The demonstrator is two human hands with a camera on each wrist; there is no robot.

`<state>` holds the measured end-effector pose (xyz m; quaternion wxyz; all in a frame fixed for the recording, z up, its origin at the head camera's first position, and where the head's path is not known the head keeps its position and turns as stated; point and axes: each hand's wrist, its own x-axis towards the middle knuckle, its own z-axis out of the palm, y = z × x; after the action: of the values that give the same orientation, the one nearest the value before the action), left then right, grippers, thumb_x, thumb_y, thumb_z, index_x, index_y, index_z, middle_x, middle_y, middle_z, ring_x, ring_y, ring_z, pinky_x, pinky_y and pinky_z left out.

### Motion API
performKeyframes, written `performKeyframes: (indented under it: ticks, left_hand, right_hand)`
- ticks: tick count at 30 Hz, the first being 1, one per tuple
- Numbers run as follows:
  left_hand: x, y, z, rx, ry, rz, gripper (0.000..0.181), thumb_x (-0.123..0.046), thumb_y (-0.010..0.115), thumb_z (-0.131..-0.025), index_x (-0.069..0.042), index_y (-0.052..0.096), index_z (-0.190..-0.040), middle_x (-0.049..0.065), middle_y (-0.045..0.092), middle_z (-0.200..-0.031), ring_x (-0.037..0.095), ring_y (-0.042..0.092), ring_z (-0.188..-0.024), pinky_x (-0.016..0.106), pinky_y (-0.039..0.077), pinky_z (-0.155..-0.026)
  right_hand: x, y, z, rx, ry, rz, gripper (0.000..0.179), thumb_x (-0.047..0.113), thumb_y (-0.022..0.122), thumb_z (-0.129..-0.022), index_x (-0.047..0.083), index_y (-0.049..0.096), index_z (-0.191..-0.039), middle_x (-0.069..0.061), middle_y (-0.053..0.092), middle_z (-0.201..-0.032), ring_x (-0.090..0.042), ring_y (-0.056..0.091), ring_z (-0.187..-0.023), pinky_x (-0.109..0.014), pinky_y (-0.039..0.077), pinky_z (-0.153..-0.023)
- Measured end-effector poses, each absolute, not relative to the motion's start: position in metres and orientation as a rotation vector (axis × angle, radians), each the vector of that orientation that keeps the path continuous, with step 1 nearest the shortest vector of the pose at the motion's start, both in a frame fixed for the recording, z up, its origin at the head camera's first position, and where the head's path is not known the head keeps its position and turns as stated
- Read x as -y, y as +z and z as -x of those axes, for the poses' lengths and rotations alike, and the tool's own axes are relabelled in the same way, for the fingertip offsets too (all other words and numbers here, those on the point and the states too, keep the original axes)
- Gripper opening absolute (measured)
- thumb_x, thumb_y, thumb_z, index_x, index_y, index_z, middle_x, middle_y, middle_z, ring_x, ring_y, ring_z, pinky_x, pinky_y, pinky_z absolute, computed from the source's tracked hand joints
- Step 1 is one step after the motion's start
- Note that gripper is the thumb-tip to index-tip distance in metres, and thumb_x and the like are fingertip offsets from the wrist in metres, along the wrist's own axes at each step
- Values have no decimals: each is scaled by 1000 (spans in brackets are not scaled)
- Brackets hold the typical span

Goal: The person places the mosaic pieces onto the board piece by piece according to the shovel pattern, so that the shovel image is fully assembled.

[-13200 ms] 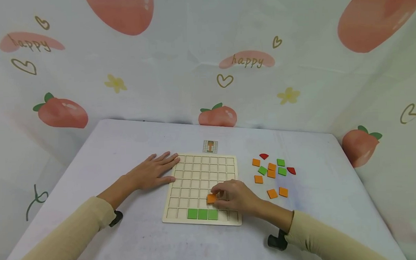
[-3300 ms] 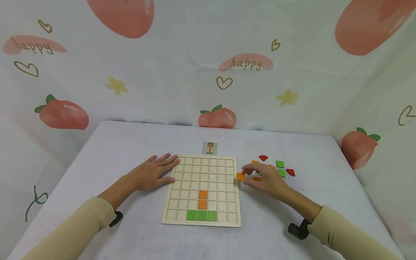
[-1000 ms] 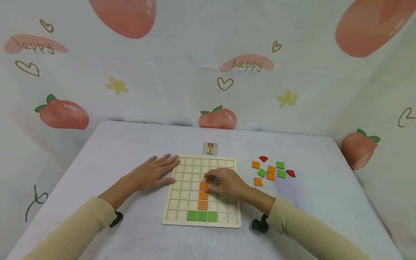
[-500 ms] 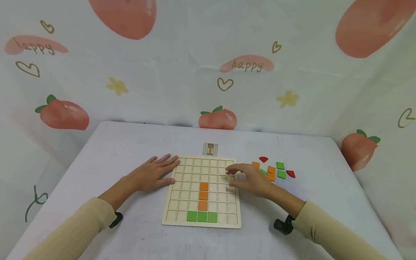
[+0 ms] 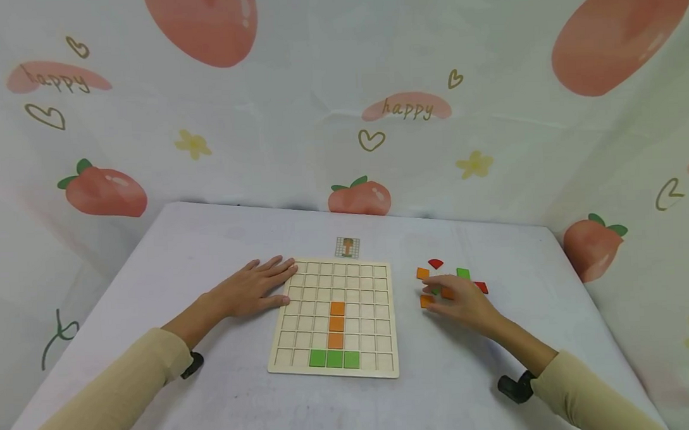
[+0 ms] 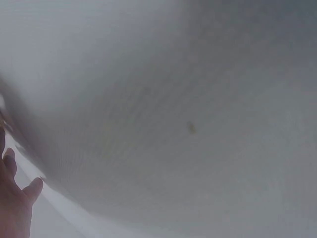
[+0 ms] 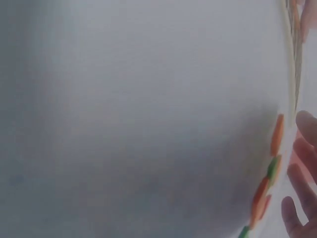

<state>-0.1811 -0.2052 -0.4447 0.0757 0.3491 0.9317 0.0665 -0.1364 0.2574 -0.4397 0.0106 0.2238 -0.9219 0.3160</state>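
Note:
A pale wooden grid board point(image 5: 366, 312) lies on the table, with a row of three green square tiles point(image 5: 335, 359) near its front edge and a column of three orange square tiles point(image 5: 337, 324) above the middle one. My left hand point(image 5: 250, 288) rests flat, its fingertips on the board's left edge. Right of the board, my right hand point(image 5: 461, 304) is over the loose tiles, thumb and index finger spread. Its thumb overlaps an orange tile point(image 5: 425, 301) in the head view. The right wrist view shows the fingers point(image 7: 304, 186) apart, above the tiles point(image 7: 258, 196).
A small printed pattern card point(image 5: 347, 247) lies behind the board. Around my right hand are another orange tile point(image 5: 423, 273), a green tile point(image 5: 463, 273) and two red wedge pieces, one at the back point(image 5: 435, 263) and one at the right point(image 5: 481, 287). A patterned cloth point(image 5: 284, 116) hangs behind the table.
An orange tile has been added to the top of the column on the board. My right hand let go of it and moved right to the loose tiles. My left hand stays put.

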Motion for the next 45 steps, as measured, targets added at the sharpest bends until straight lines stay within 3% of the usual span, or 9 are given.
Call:
performKeyframes:
  ticks: [10, 21, 34, 45]
  left_hand:
    - [206, -446, 181, -2800, 205, -1064, 75, -59, 46, -100, -16, 28, -158, 4, 25, -164, 33, 22, -150, 63, 22, -114]
    - [205, -443, 180, -2797, 219, -1067, 74, -56, 48, -100, -15, 29, -158, 5, 25, -164, 33, 23, -149, 63, 22, -114]
    - [204, -443, 181, -2788, 212, -1046, 74, -57, 47, -100, -16, 28, -158, 5, 24, -164, 33, 22, -150, 63, 21, -114]
    - [204, -444, 181, -2792, 202, -1051, 74, -57, 47, -100, -15, 28, -158, 5, 24, -164, 33, 22, -150, 63, 22, -114]
  right_hand:
    - [-268, -451, 135, 2866, 956, -701, 47, 8, 87, -76, 7, 69, -119, 7, 74, -105, -15, 69, -98, -42, 55, -89]
    - [-270, -452, 136, 2861, 866, -701, 42, 8, 86, -77, 7, 71, -116, 5, 75, -103, -21, 64, -105, -51, 50, -95]
    - [-263, -450, 139, 2836, 863, -717, 40, 10, 86, -77, 7, 72, -114, 4, 73, -103, -16, 65, -96, -39, 57, -84]
    - [-230, -439, 153, 2753, 938, -789, 39, 10, 84, -80, 3, 71, -116, -2, 74, -106, -22, 68, -102, -46, 53, -89]
